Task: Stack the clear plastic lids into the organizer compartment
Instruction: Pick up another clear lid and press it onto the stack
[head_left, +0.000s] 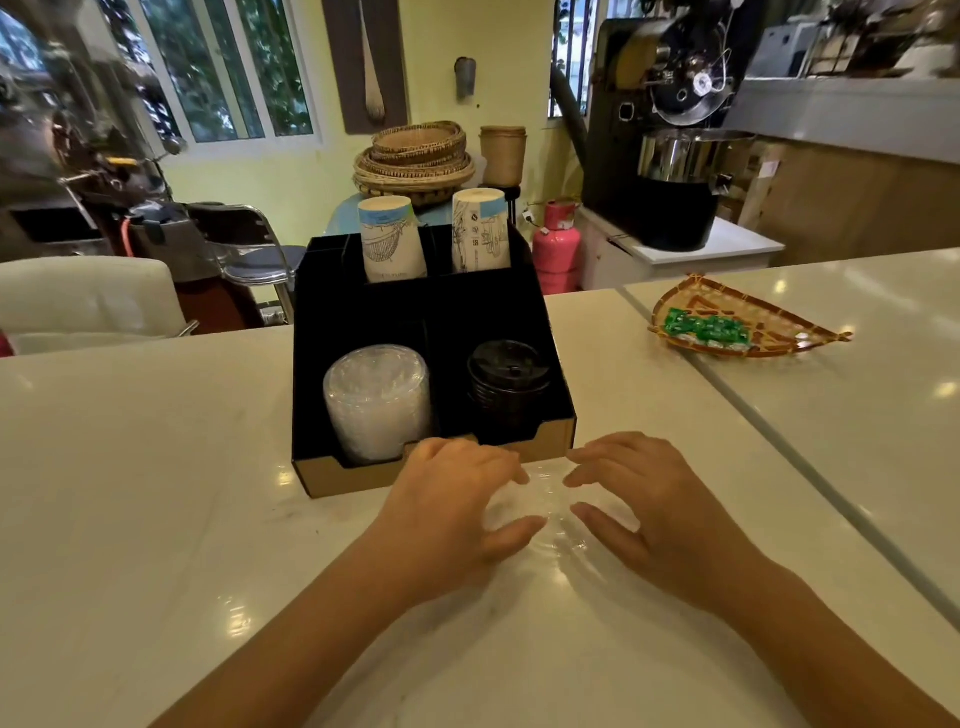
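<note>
Hands (550, 499) cup clear lids (545, 512) beside organizer (358, 473).

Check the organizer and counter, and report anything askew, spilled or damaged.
Nothing looks spilled or damaged. The clear lid stack in the organizer front-left compartment leans slightly. Loose clear lids lie on the counter between the left hand and right hand.

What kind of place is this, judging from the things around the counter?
Probably a small café. A black cardboard organizer on the white counter holds printed paper cups, clear plastic lids and black cup lids, and a large black and steel machine behind looks like a coffee roaster.
</note>
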